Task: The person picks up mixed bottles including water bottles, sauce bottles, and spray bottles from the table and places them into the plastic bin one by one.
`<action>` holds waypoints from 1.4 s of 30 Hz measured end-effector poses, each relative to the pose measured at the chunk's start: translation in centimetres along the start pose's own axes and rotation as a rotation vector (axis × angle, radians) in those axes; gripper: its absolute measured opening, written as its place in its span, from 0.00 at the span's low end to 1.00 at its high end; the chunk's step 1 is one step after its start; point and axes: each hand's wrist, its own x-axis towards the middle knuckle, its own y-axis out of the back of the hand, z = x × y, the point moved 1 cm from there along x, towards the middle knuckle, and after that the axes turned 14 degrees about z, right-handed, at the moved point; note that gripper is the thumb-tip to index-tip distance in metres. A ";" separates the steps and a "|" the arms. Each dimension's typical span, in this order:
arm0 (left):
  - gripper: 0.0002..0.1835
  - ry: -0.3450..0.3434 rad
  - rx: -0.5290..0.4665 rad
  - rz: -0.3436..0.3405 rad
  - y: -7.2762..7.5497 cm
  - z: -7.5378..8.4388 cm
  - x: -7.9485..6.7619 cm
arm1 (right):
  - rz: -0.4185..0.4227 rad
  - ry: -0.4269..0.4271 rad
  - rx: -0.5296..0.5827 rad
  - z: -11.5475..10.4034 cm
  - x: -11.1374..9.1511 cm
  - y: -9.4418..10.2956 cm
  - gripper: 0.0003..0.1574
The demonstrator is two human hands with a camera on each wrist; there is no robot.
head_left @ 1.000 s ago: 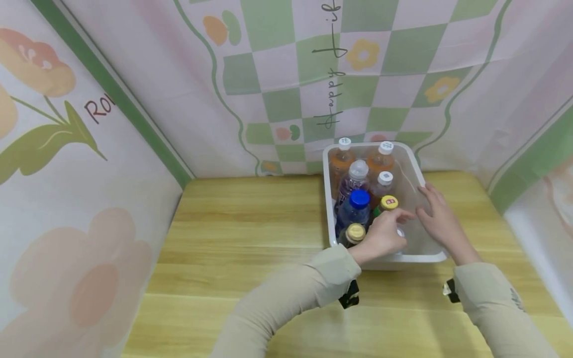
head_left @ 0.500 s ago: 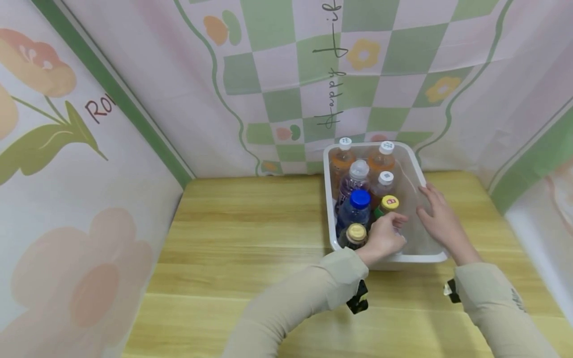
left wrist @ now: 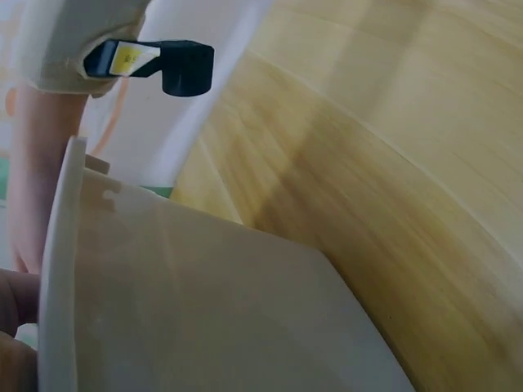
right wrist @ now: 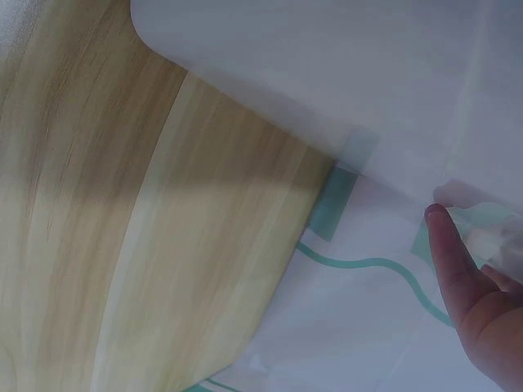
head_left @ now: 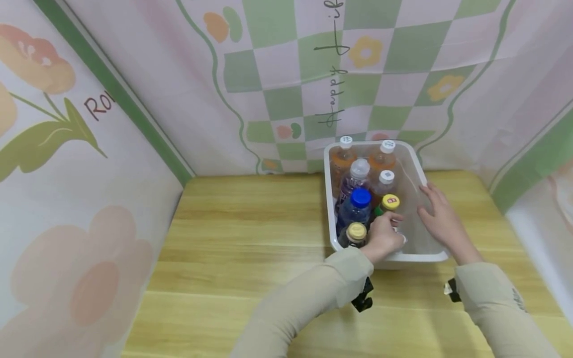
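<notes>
A white translucent bin [head_left: 421,257] at the back right of the wooden table holds several upright bottles. My left hand [head_left: 388,232] reaches into its front part, fingers curled round a bottle that the hand mostly hides, next to the tan-capped bottle [head_left: 356,231] and the yellow-capped bottle [head_left: 390,201]. My right hand [head_left: 435,213] lies against the bin's right side with straight fingers, holding nothing. In the right wrist view a fingertip [right wrist: 448,245] rests by the bin wall [right wrist: 327,65]. The left wrist view shows the bin's outer wall [left wrist: 204,310] close up.
Further back in the bin stand a blue-capped bottle [head_left: 360,197], white-capped bottles [head_left: 360,167] and two orange drinks [head_left: 387,145]. Patterned cloth walls [head_left: 277,89] close in the table [head_left: 250,233] at the back and both sides.
My left forearm has slid right and the hand has sunk a little deeper into the bin, covering the bottle's white cap. The right hand has stayed where it was.
</notes>
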 end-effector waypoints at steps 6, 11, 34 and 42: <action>0.24 0.045 0.011 0.015 -0.3 -0.1 0.3 | -0.009 -0.011 -0.007 0.1 0.0 -0.1 0.36; 0.21 0.062 0.047 0.018 -0.6 -0.2 0.5 | -0.010 -0.009 -0.013 0.1 0.0 0.0 0.36; 0.17 0.033 0.198 -0.100 -1.1 -0.4 0.8 | -0.012 -0.012 -0.021 -0.2 0.0 0.1 0.35; 0.19 -0.005 0.237 -0.102 -1.0 -0.3 0.9 | -0.015 -0.011 -0.024 -0.3 0.1 0.1 0.36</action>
